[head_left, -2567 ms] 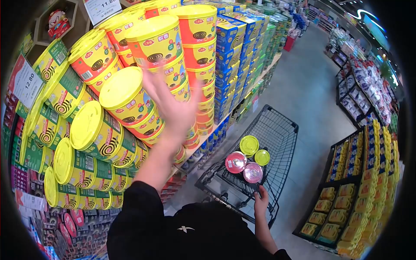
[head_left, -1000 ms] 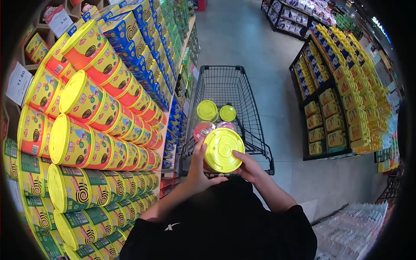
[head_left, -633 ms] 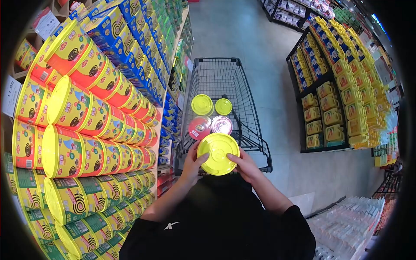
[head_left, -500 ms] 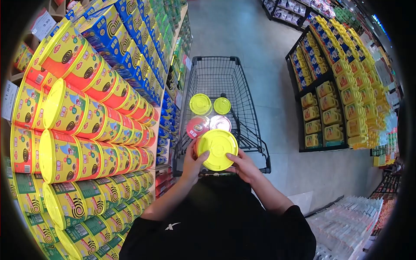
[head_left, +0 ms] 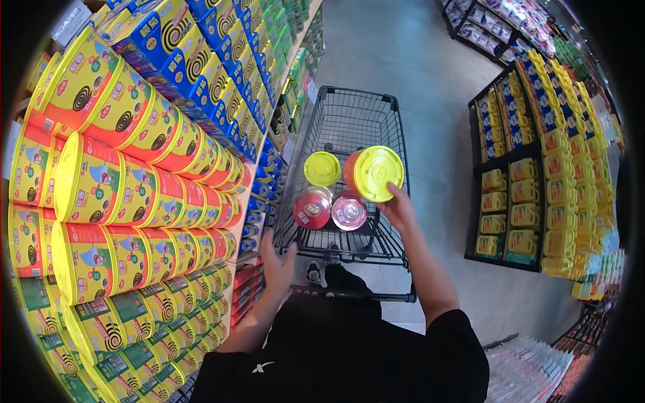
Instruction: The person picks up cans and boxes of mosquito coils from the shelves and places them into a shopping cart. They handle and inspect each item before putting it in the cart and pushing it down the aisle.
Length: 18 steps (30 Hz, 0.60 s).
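My right hand (head_left: 400, 209) grips the rim of a mosquito coil tub (head_left: 379, 173) with a yellow lid and red side, held over the shopping cart (head_left: 403, 252). My left hand (head_left: 278, 263) holds nothing, its fingers apart, near the cart's left rear corner by the shelf. Inside the cart stand another yellow-lidded tub (head_left: 322, 168), a round red-topped container (head_left: 313, 208) and a round pink container with a shiny clear top (head_left: 349, 211). The held tub hides part of the cart's right side.
At left, stacked mosquito coil tubs (head_left: 101, 262) lie on their sides below blue and yellow boxes (head_left: 175, 60). Right of the aisle floor (head_left: 430, 154) stands a black rack (head_left: 508, 164) with yellow jugs. Clear-wrapped goods (head_left: 527, 369) sit at the lower right.
The tub, held in both hands near my body before, has moved forward and right over the cart. My left hand has let go and drawn back left. The view has shifted left.
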Tool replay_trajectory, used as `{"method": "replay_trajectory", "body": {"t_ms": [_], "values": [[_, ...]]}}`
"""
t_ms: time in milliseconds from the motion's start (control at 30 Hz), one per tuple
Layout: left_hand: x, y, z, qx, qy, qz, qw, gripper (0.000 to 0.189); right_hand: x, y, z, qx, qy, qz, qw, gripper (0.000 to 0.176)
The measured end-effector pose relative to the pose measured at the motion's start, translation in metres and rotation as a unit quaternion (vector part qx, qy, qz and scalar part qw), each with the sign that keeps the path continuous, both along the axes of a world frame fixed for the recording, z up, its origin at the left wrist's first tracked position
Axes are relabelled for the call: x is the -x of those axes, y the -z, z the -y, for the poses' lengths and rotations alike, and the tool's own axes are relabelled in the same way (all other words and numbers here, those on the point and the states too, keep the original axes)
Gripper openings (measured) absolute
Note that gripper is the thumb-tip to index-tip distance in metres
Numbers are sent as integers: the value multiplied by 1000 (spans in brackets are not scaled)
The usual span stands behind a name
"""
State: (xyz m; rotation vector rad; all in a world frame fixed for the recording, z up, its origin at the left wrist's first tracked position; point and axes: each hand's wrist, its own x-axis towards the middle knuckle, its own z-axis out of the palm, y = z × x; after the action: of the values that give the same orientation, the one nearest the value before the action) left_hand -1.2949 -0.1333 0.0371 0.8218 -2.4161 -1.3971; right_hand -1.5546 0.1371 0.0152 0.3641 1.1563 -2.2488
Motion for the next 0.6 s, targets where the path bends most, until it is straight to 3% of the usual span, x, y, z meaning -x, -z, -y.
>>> {"method": "replay_trajectory", "body": {"t_ms": [167, 300, 433, 600], "values": [[-45, 41, 10, 189, -42, 144, 970, 75, 73, 109, 2, -99, 22, 20, 995, 49], [-37, 42, 1, 231, -32, 218, 948, 78, 100, 193, 10, -119, 44, 95, 987, 50], [-26, 47, -10, 336, -56, 217, 915, 71, 111, 264, 15, -118, 44, 136, 983, 48], [-28, 49, -7, 335, -41, 211, 918, 73, 115, 314, 19, -110, 32, 130, 985, 48]]}}
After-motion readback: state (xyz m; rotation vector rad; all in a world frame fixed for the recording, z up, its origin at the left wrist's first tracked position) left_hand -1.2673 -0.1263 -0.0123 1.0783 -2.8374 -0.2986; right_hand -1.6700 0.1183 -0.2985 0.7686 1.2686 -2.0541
